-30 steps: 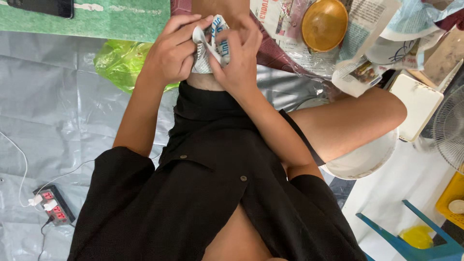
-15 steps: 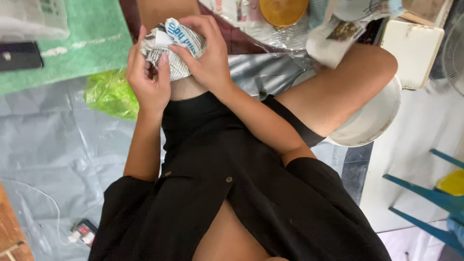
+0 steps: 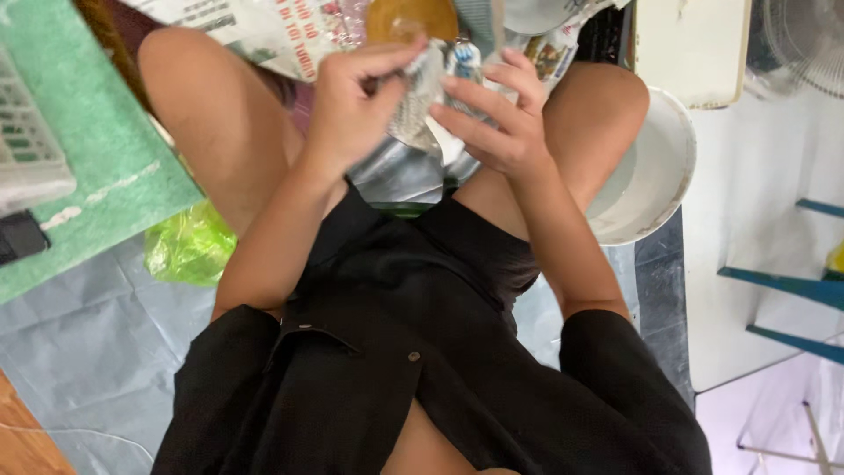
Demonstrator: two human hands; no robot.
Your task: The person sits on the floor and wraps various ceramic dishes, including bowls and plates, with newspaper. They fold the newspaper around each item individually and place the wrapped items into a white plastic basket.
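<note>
Seen from the head camera, both hands work at one crumpled wad of printed paper (image 3: 420, 97), held up between the raised knees, above the lap. The left hand (image 3: 352, 114) has its fingers curled in tight, pinching the wad's upper left edge; the right hand (image 3: 497, 123) has its fingers spread narrowly across the wad's right side, pressing on it. The paper looks light, soft and easily torn, so it is probably best gripped at the edges, where both hands already have it.

Around the hands, an amber round lid (image 3: 411, 19) and sheets of newspaper (image 3: 272, 31) lie just beyond the wad. A white bowl (image 3: 659, 167) sits beside the right knee, near the right forearm. A green mat (image 3: 79, 189) and a crumpled green plastic bag (image 3: 189, 246) lie to the left, on grey sheeting (image 3: 79, 352). Nothing stands between the hands and the wad.
</note>
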